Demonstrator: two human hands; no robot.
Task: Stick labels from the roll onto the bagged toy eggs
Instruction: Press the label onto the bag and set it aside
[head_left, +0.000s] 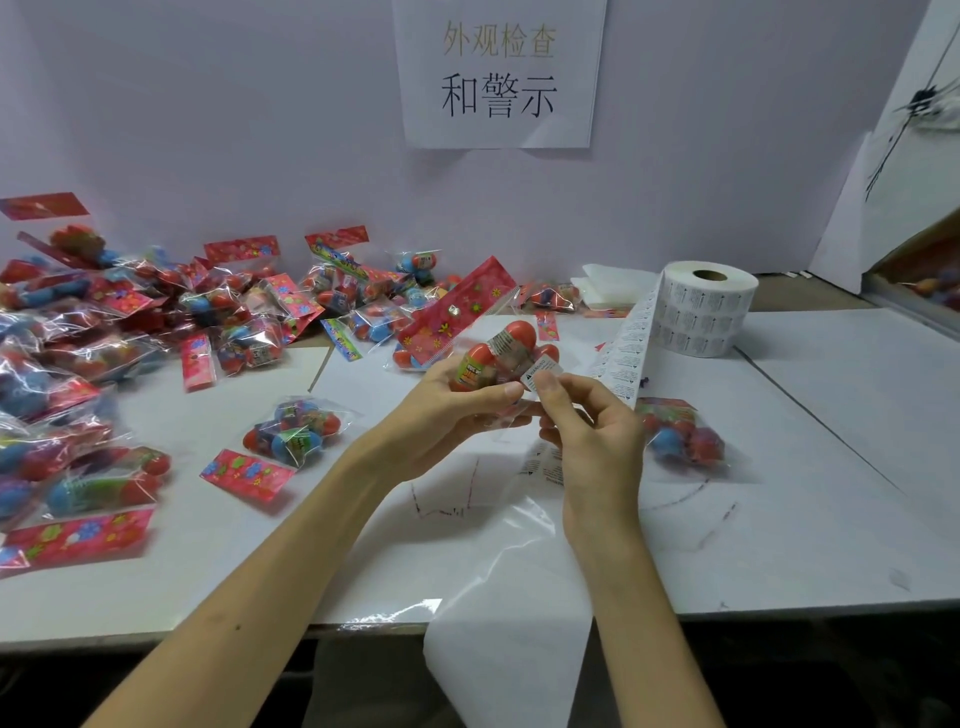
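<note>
While the left hand (452, 415) curls round one bag of toy eggs (498, 348) above the table (208, 571) and the right hand (597, 436) pinches a label (543, 373) onto it, we judge this bag nearly done, with the heaped bags (156, 322) at left seemingly waiting.

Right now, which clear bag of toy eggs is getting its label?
The clear bag of red toy eggs held up in the left hand; the right hand pinches a white warning label at it. The rest lie on the white table.
</note>
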